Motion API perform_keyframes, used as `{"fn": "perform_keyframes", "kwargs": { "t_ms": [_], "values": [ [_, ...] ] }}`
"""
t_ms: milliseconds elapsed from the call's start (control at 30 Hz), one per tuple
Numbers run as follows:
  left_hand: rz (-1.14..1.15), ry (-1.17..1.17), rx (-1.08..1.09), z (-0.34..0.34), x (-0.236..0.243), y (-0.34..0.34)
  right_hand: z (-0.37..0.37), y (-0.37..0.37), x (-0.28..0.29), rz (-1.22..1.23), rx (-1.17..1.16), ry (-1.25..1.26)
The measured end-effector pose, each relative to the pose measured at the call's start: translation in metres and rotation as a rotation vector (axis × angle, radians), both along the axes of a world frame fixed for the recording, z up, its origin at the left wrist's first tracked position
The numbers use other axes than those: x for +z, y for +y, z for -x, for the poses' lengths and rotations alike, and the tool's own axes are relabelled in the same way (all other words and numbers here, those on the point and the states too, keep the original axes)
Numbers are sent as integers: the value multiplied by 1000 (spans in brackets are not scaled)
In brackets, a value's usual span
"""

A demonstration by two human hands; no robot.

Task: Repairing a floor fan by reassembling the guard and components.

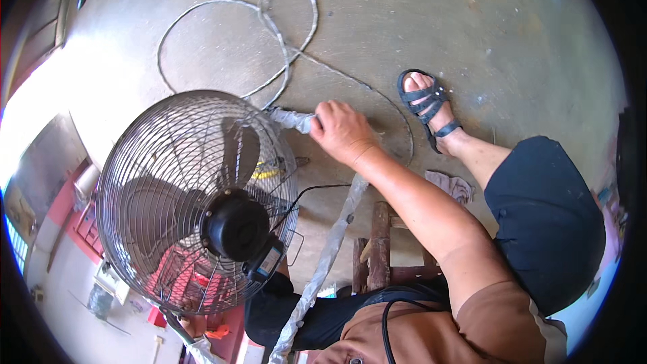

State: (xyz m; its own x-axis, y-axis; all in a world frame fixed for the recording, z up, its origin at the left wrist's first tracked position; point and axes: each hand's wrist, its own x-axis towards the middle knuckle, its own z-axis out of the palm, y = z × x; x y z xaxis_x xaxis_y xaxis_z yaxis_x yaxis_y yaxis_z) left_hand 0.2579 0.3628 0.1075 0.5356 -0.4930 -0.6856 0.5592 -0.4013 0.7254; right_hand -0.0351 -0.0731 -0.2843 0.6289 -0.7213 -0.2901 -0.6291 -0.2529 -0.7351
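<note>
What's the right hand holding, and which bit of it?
The right hand holds the wrapped bar, at the part beside the fan's upper right edge.

Room is widest over the floor [532, 54] at the upper right, beyond the sandalled foot [435, 104]. Left of that, a looped cable [288, 50] lies across the way near the top of the fan [226, 219], whose wire guard closes off its blades. Between fan and slanting wrapped pole [323, 256] runs a gap (a thin black cord [317, 187] spans it). The right arm [421, 202] and wooden stool [381, 249] obstruct the pole's other side.
</note>
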Motion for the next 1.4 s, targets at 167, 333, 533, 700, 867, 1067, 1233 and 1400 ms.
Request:
{"fn": "perform_keyframes", "kwargs": {
  "t_ms": [167,333,533,700,867,1067,1233,1400],
  "values": [
    [33,31,-39,26,-15,-38,20,-7,-11,-241,-273,-147],
    [-419,-644,-16,34,-23,50,3,-19,4,-280,-383,-369],
    [57,-136,50,70,-33,-82,-13,-40,124,-1014,-360,-485],
    [26,-257,-33,97,-18,-113,-22,-2,257,-1215,-105,-688],
    [295,-276,-171,141,-16,-167,29,35,364,-1080,-5,-652],
    [315,-339,-306,168,-38,-169,44,72,418,-785,197,-448],
    [406,-466,-235,171,-47,-173,36,93,423,-229,195,-445],
    [309,-792,-175,131,-39,-186,-16,116,422,490,344,-228]
  ]
}}
